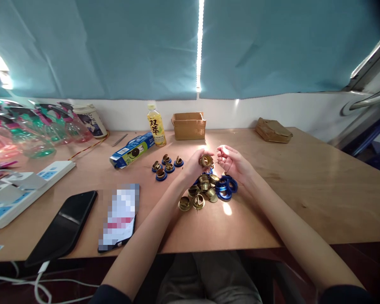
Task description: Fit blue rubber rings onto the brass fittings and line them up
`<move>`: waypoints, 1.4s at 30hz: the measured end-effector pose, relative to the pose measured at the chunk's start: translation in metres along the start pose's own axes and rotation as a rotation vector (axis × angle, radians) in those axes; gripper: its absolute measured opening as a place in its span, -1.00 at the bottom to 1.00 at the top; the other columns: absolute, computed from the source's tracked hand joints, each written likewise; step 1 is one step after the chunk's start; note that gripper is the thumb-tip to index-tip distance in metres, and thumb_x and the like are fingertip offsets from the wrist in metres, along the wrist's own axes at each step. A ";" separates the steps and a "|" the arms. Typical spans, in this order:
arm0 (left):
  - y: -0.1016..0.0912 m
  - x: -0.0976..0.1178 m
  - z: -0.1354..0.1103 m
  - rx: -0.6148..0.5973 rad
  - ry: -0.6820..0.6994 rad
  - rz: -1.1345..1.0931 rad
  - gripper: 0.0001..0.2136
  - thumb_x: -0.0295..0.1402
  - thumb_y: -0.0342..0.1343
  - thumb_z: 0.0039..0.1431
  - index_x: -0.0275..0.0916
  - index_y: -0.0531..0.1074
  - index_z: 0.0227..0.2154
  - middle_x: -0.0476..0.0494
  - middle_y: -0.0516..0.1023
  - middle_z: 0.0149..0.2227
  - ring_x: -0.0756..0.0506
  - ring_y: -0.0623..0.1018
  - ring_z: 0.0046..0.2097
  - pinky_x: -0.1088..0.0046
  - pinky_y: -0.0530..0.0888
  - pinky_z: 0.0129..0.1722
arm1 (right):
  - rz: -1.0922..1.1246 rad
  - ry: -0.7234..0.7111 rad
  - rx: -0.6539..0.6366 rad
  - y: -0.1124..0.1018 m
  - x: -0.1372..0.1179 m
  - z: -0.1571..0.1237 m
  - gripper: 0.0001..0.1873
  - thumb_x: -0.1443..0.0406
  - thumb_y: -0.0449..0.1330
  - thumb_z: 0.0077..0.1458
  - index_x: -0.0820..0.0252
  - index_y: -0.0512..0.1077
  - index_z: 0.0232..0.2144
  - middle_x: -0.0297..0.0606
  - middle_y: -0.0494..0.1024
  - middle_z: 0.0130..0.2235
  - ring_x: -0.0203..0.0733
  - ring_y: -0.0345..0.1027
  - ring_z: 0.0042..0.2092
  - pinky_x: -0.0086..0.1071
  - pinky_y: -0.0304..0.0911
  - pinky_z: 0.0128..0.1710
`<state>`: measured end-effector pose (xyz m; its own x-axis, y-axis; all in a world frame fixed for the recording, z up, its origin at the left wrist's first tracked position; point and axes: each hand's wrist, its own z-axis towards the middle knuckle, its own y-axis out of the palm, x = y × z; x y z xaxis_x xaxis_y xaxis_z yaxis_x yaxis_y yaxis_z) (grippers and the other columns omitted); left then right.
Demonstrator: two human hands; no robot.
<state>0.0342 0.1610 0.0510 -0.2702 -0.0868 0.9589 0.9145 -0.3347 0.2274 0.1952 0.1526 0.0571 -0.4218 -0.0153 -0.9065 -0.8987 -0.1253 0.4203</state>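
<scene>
My left hand [194,167] is closed around a round brass fitting [206,160], its hollow opening facing me. Just to the right, my right hand [233,162] pinches with thumb and forefinger; a thin, fine piece may be there, too small to name. Below both hands lies a pile of loose brass fittings [204,184], some with a flap inside. Several blue rings [224,188] are heaped at the pile's right side. Left of my left hand, several brass fittings with blue rings around their bases [169,167] stand in a group.
A small open cardboard box [190,128], a yellow drink bottle [157,126] and a blue carton [132,150] stand behind. A folded paper bag [274,130] lies at back right. At left are two phones [65,223], a power strip [58,171] and spray bottles [31,137].
</scene>
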 end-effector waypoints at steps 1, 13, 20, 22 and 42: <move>-0.001 0.000 0.001 -0.007 0.000 -0.021 -0.68 -0.07 0.15 0.16 -0.27 0.51 -0.39 -0.08 0.46 -0.48 -0.02 0.44 -0.46 0.46 0.38 -0.51 | -0.005 0.004 -0.015 -0.001 0.000 0.000 -0.70 0.21 0.45 -0.22 0.13 0.50 -0.39 -0.32 0.51 -0.40 -0.32 0.36 -0.42 -0.45 0.39 -0.32; -0.003 -0.001 -0.002 -0.017 0.023 -0.155 -0.66 -0.26 0.35 0.04 -0.25 0.44 -0.15 -0.18 0.54 -0.12 -0.07 0.56 -0.14 0.35 0.47 -0.07 | -0.044 0.040 -0.151 -0.004 -0.002 -0.002 -0.75 0.20 0.41 -0.16 0.15 0.43 -0.48 -0.37 0.42 -0.46 -0.34 0.24 -0.45 -0.43 0.28 -0.37; -0.004 0.001 -0.003 0.004 0.098 -0.140 -0.65 -0.30 0.40 -0.03 -0.23 0.44 -0.19 -0.17 0.56 -0.08 -0.07 0.56 -0.08 0.38 0.46 -0.06 | -0.072 0.015 -0.145 -0.003 0.003 0.000 -0.75 0.16 0.37 -0.12 0.16 0.49 -0.40 -0.30 0.46 -0.39 -0.28 0.29 -0.37 -0.41 0.26 -0.38; -0.004 0.001 -0.004 0.003 0.114 -0.136 -0.65 -0.30 0.40 -0.03 -0.22 0.44 -0.20 -0.18 0.57 -0.08 -0.09 0.56 -0.05 0.35 0.46 -0.04 | -0.100 0.015 -0.164 -0.002 0.005 0.000 -0.76 0.15 0.35 -0.07 0.15 0.50 -0.38 -0.28 0.48 -0.36 -0.25 0.31 -0.34 -0.40 0.27 -0.37; -0.004 -0.004 0.000 0.007 0.152 -0.220 -0.65 -0.21 0.39 0.00 -0.26 0.45 -0.21 -0.14 0.65 -0.19 -0.05 0.60 -0.18 0.41 0.48 -0.16 | -0.014 -0.042 -0.114 0.010 0.012 0.000 -0.73 0.29 0.42 -0.13 0.19 0.38 -0.63 -0.43 0.33 -0.53 -0.35 0.23 -0.42 -0.43 0.26 -0.33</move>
<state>0.0319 0.1626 0.0464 -0.5045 -0.1523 0.8499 0.8305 -0.3550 0.4293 0.1814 0.1513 0.0502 -0.4163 0.0286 -0.9088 -0.8859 -0.2377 0.3984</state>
